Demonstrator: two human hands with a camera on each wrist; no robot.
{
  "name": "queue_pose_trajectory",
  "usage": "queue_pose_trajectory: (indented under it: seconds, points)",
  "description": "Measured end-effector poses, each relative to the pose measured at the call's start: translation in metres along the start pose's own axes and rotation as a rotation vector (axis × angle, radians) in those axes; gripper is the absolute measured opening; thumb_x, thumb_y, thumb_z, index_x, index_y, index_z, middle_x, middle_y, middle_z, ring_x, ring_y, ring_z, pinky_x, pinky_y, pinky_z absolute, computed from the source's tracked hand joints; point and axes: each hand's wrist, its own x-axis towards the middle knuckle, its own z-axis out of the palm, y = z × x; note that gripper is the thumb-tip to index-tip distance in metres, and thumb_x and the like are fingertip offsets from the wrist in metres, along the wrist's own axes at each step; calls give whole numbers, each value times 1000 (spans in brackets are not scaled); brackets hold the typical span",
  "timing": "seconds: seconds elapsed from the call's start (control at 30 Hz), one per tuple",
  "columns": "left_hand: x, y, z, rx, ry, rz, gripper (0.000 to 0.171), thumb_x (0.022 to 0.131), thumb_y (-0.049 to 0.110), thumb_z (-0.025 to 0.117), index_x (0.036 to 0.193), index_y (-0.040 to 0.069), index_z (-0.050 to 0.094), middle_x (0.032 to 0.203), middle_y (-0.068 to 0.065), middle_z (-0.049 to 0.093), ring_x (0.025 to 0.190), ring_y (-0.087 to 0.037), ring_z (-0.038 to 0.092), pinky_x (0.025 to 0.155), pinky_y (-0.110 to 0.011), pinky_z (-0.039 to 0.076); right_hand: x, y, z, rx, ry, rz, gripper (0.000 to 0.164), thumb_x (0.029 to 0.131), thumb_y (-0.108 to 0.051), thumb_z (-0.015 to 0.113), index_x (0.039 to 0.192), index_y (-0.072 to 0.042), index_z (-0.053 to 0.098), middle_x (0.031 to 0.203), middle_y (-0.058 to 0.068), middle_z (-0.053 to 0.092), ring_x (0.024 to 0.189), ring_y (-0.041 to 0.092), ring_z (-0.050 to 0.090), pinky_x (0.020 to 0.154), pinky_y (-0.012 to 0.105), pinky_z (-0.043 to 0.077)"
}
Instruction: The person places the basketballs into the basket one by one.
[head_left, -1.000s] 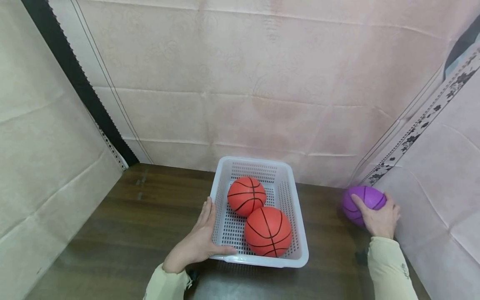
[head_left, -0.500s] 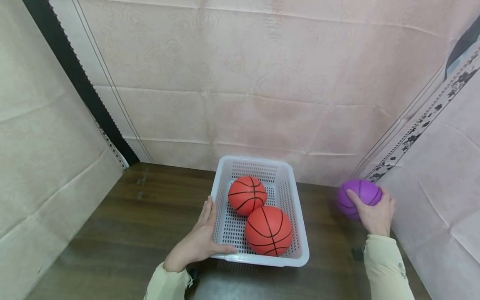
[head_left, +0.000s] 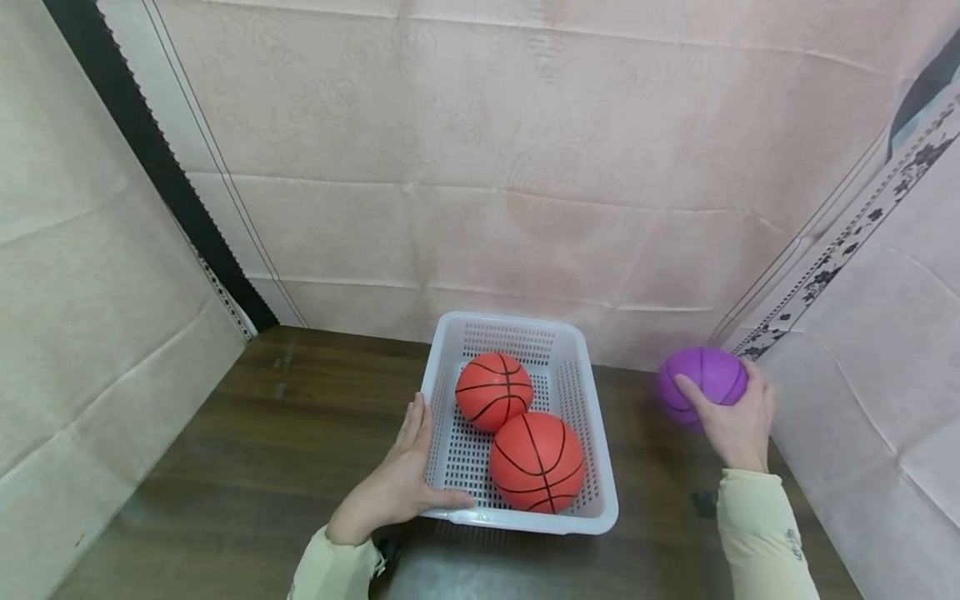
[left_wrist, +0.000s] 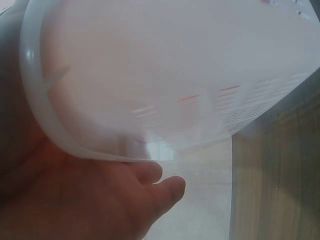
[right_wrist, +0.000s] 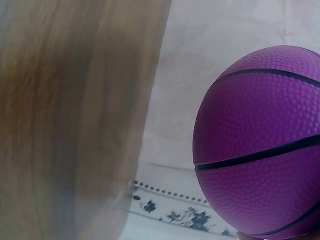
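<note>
A white perforated plastic basket (head_left: 600,467) stands on the table with two orange toy basketballs inside. The smaller orange ball (head_left: 493,392) lies behind the larger orange ball (head_left: 537,462). My left hand (head_left: 393,487) rests at the basket's near left corner, fingers straight along the outer wall and thumb along the near rim. In the left wrist view, the fingers (left_wrist: 165,192) touch the basket wall (left_wrist: 150,75) from outside. To the right of the basket, my right hand (head_left: 738,417) grips a purple toy basketball (head_left: 697,379). The right wrist view shows the purple ball large, apparently off the table.
The dark wooden table (head_left: 225,467) meets a pale cloth wall (head_left: 480,167) behind the basket. Cloth also covers the left side (head_left: 90,275) and the right side (head_left: 885,375), close to my right hand. A small dark patch (head_left: 703,503) is beside my right sleeve.
My right hand has moved left and slightly away from me with the purple ball. The left hand, the basket and the orange balls stay in place.
</note>
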Motion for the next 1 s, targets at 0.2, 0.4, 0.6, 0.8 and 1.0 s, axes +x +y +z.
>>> queue_pose_trajectory:
  seconds: [0.2,0.4,0.6,0.8,1.0]
  points:
    - [0,1,0,-2,8,-4,140,63,56,86,154,4,-7,160,-11,-18,147,-30,-11,111,-59,15,-9,-17,5,20,-27,-59,104,72,-55,80,154,-25,23,148,17,27,126,40,36,94,66,39]
    - [0,0,1,2,9,-2,140,62,57,85,154,4,-7,161,-11,-18,147,-30,-11,111,-59,15,-19,-36,12,25,-43,-167,102,71,-53,82,153,-24,27,147,15,29,123,39,38,91,67,41]
    - [-1,0,1,1,3,-1,141,62,59,84,154,4,-7,160,-10,-19,147,-30,-11,112,-59,13,-26,-51,19,56,-42,-289,97,69,-47,86,149,-26,34,143,14,32,120,35,40,89,66,41]
    - [-1,0,0,-1,6,-5,139,63,56,86,154,4,-6,160,-10,-19,147,-29,-11,112,-59,14,-30,-65,27,67,-71,-429,95,68,-40,88,147,-26,37,139,13,36,118,32,41,83,67,44]
    - [-1,0,0,-11,8,3,139,63,56,86,154,3,-5,160,-11,-18,147,-30,-11,111,-60,14,-37,-80,37,63,-125,-538,99,65,-41,90,147,-28,36,140,11,36,118,35,43,80,66,47]
